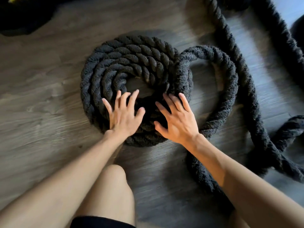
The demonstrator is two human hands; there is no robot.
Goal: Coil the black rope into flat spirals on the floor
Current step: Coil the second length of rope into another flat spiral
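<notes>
Here one black rope [131,63] lies on the wooden floor [41,96], wound into one flat spiral of about four turns. Two hands, left hand [125,116] and right hand [177,120], rest spread-fingered on the spiral's near edge; one loose loop [230,76] sits right of it.

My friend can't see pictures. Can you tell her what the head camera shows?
Two bare hands, left hand and right hand, lie spread flat on a black rope coiled in a spiral on a wooden floor. More loose rope loops away to the right.
</notes>
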